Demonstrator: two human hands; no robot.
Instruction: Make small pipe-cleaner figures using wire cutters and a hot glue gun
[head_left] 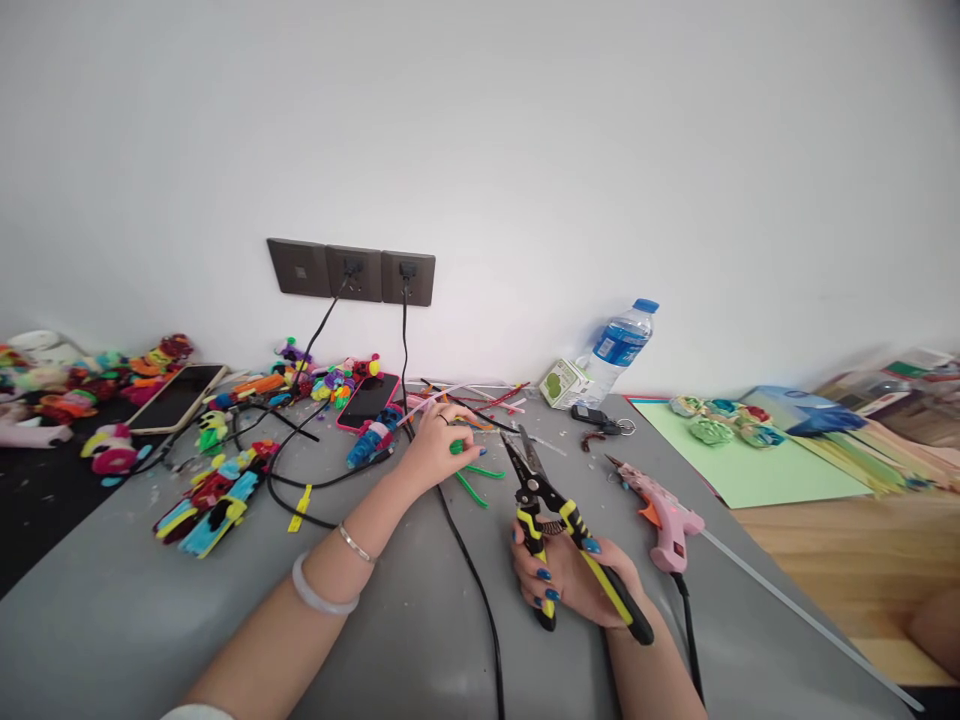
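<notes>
My right hand [574, 578] grips the yellow-and-black handles of a pair of pliers-style cutters [551, 510], jaws pointing away from me over the grey table [420, 640]. My left hand [435, 445] reaches forward and pinches a green pipe cleaner piece [457, 448]. More green pipe cleaner pieces [474, 482] lie just beside it, between the two hands. A black cable [476, 580] runs across the table between my arms.
A pink glue gun [664, 515] lies right of the cutters. A water bottle [619, 348], small green box [564, 383] and key fob [592, 415] stand behind. Two phones [176, 397] [367, 400] and several colourful pipe cleaner figures [214, 495] cover the left. Green paper [757, 465] lies at right.
</notes>
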